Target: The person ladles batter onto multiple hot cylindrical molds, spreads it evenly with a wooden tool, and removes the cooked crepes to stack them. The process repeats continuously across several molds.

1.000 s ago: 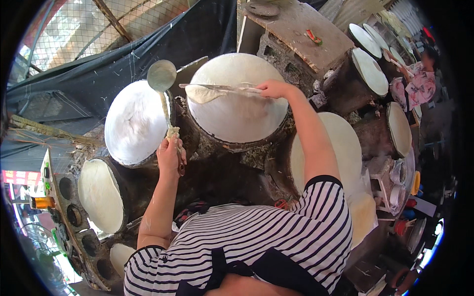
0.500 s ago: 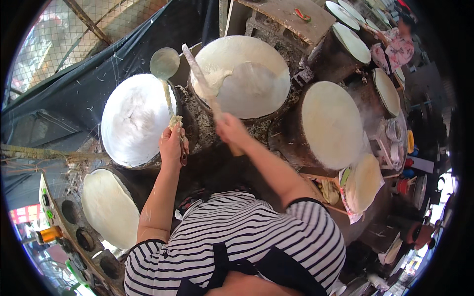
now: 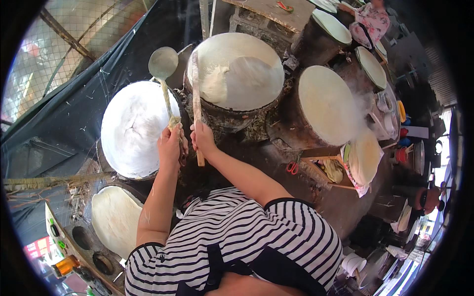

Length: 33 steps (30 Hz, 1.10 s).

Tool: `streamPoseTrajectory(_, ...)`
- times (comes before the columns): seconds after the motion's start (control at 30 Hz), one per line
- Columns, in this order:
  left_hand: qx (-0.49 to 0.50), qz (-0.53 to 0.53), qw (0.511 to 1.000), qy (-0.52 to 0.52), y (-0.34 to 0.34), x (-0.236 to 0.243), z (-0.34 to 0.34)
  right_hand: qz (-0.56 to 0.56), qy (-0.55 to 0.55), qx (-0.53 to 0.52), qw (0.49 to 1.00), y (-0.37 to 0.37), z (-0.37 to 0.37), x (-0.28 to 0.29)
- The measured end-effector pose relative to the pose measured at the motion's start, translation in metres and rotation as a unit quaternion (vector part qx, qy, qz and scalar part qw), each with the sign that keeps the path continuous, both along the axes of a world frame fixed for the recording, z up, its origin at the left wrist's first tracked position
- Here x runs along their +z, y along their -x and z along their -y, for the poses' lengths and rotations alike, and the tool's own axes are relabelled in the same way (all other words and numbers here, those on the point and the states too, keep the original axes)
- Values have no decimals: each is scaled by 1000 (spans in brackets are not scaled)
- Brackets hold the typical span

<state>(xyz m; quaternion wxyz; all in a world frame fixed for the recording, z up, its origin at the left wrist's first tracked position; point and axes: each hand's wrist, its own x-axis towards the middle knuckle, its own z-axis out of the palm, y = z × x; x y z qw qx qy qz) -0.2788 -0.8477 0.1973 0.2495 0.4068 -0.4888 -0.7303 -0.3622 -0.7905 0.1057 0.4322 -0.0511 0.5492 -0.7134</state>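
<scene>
A long-handled ladle (image 3: 163, 63) is gripped near the end of its batter-smeared handle by my left hand (image 3: 171, 147). Its bowl hangs past the far rim of a bare, whitish griddle (image 3: 131, 130). My right hand (image 3: 203, 139), close beside the left, is closed around a long flat wooden stick (image 3: 196, 91). That stick points away from me, its far part over the left side of a round griddle (image 3: 254, 76). Pale batter (image 3: 216, 84) covers part of this griddle, thicker in a wavy patch just right of the stick. A greyer area lies beside that patch.
Right of me, another drum griddle bears a pale sheet (image 3: 326, 108), with steam at its edge. A stack of thin rounds (image 3: 364, 157) lies beyond. Red-handled scissors (image 3: 292, 168) are near a wooden crate. At lower left lies another pale sheet (image 3: 116, 217). Someone in floral clothing (image 3: 371, 22) is far right.
My right hand has moved left and nearer to me, beside my left hand. The wooden stick has swung from slanting to nearly straight ahead. The view has shifted slightly.
</scene>
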Motion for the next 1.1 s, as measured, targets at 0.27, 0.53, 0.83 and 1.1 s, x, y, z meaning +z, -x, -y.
streamPoseTrajectory(0.27,-74,-59,995,-12,4,-2,4,96,-20,-72,993,3,-70,10)
streamPoseTrajectory(0.53,-79,-44,996,-10,11,-12,-10,-75,-126,25,989,25,-49,-10)
streamPoseTrajectory(0.83,-76,-43,996,-12,23,-5,-41,31,-68,-8,997,47,-113,5)
streamPoseTrajectory(1.1,-27,-17,999,17,32,5,-73,-169,-176,92,966,91,-141,-8)
